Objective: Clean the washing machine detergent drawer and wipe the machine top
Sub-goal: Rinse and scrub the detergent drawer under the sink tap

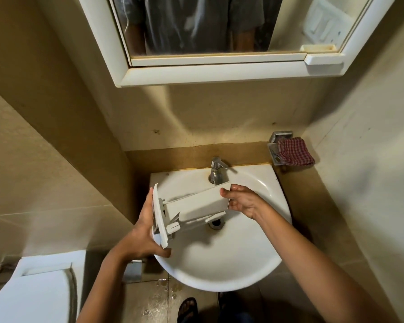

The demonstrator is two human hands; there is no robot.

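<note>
The white detergent drawer (194, 206) hangs over the white sink (254, 257), turned on its side with its front panel to the left. My left hand (142, 231) grips that front panel from the left, thumb under its lower edge. My right hand (240, 200) holds the drawer's back end, thumb on the near face and fingers behind it, just below the tap (216, 170). No water runs from the tap. The washing machine is out of view.
A red checked cloth (294, 151) sits on a metal holder on the ledge at the sink's back right. A mirror cabinet (219, 73) hangs above. A toilet (33, 290) stands at lower left. The floor below the sink is wet.
</note>
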